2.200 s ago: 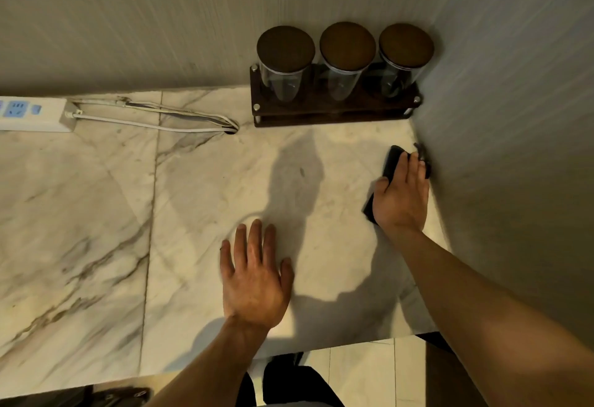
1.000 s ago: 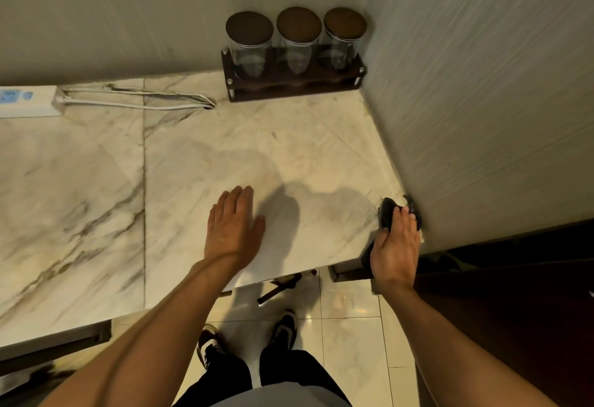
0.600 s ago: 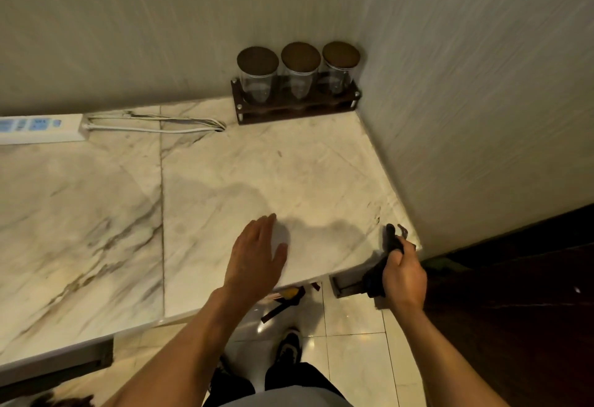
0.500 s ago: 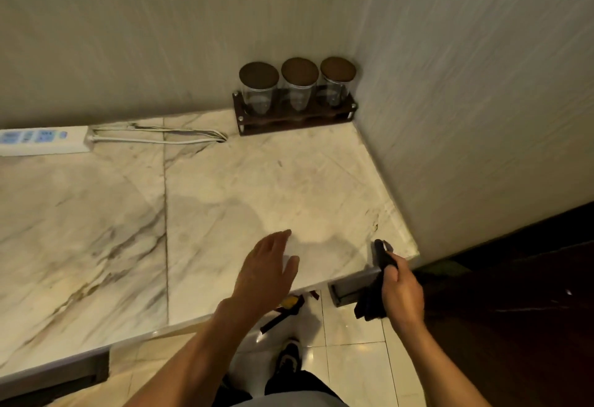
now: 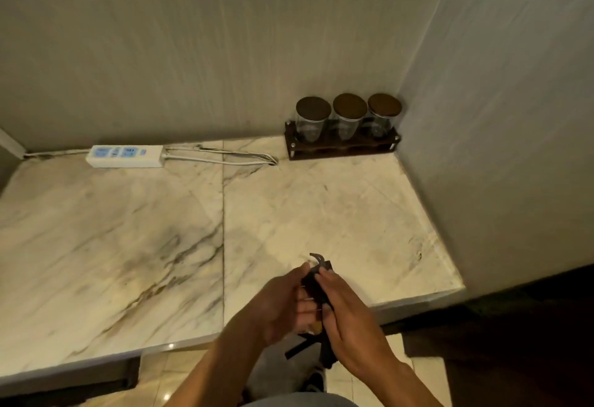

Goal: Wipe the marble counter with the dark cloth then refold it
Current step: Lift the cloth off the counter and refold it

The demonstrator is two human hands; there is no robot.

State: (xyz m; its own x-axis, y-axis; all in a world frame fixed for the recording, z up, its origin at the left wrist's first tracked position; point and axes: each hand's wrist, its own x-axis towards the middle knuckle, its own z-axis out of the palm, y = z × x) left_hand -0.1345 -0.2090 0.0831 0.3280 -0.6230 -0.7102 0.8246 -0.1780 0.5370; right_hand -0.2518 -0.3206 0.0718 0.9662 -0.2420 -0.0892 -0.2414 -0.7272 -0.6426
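Note:
The dark cloth (image 5: 316, 284) is bunched up between both my hands, held in the air over the front edge of the marble counter (image 5: 135, 239). My left hand (image 5: 279, 303) grips its left side with the fingers curled in. My right hand (image 5: 347, 316) closes over its right side, and a strip of the cloth hangs below my right palm. A small loop sticks up from the top of the cloth. Most of the cloth is hidden by my fingers.
A dark wooden rack with three lidded glass jars (image 5: 344, 130) stands in the back right corner. A white power strip (image 5: 125, 155) with its cable (image 5: 225, 157) lies along the back wall. A wall (image 5: 501, 136) bounds the counter's right side. Tiled floor (image 5: 180, 384) lies below.
My right hand lifted the cloth off the counter's right front corner and carried it left. My left hand left the marble and took hold of the cloth too.

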